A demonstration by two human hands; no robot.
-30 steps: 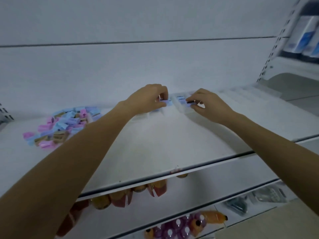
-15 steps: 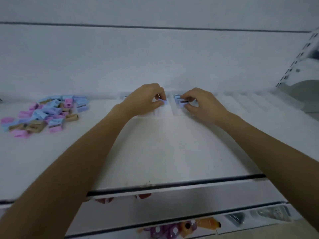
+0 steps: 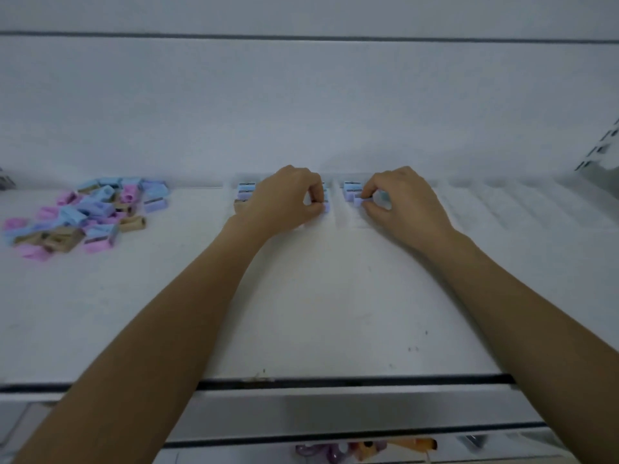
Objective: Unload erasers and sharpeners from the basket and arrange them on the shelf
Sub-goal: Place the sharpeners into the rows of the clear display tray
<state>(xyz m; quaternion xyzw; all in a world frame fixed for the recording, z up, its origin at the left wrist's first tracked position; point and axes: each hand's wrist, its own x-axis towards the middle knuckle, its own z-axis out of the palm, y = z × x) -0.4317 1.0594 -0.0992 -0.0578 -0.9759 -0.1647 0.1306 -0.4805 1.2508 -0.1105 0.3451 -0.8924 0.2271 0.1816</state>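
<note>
Pastel blocky sharpeners (image 3: 246,192) rowed on matte shelf (image 3: 318,313); left hand (image 3: 284,200) pinches lilac sharpener (image 3: 326,206), right hand (image 3: 403,204) pinches second lilac sharpener (image 3: 357,201)

Sharpener pile (image 3: 83,216) left on shelf (image 3: 318,313)

**Light:** dim, cool and blue-grey throughout; we log it as even and diffuse.

**Shadows:** soft and faint on the shelf (image 3: 318,313), under the hands and along both forearms.

**Sharpness:** we rate the whole frame soft.
- The loose pile (image 3: 87,216) at the shelf's left end smears into pink, blue and tan patches.
- The lilac block (image 3: 326,207) pinched by the left hand (image 3: 284,195) lacks a clear outline.
- So does the second lilac block (image 3: 357,201), pinched by the right hand (image 3: 402,199).

**Distortion:** wide-angle.
- We note the forearms swelling past the shelf's front edge.
- The slotted upright (image 3: 603,145) at the right end leans and blurs.

**Depth:** goods (image 3: 361,450) below the front edge sit in murk.
</note>
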